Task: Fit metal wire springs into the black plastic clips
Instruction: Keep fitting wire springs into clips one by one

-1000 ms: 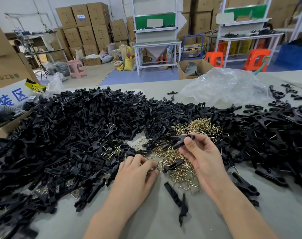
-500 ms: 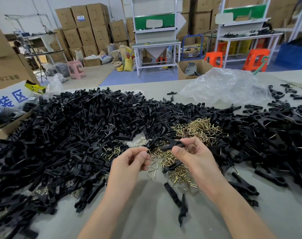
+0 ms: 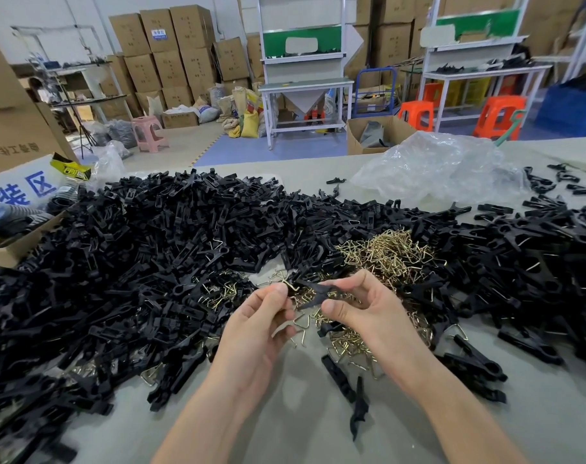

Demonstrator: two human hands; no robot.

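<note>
A grey worktable [image 3: 284, 430] in a warehouse room, with stacked cardboard boxes [image 3: 171, 45] along the back wall, two white workbenches [image 3: 305, 85] behind it, two orange stools [image 3: 415, 113], one pink stool [image 3: 149, 132] and filled sacks [image 3: 248, 122] on the floor. One crumpled clear plastic bag [image 3: 445, 165] lies on the table's far right.

Above the middle of the table, the right hand [image 3: 365, 309] grips one black clip [image 3: 318, 291] between thumb and fingers; the clip is slim, matte and tapered, lying roughly level. The left hand [image 3: 254, 333] pinches one wire spring [image 3: 289, 284], a thin brass-coloured bent wire, at the clip's left end. Whether the spring is seated in the clip cannot be told.

A pile of black clips [image 3: 151, 262], far too many to count, covers the table from left to right. A heap of wire springs [image 3: 388, 252], also uncountable, sits just beyond and beneath the hands. Two loose clip pieces [image 3: 338, 376] lie on bare table between the forearms.
</note>
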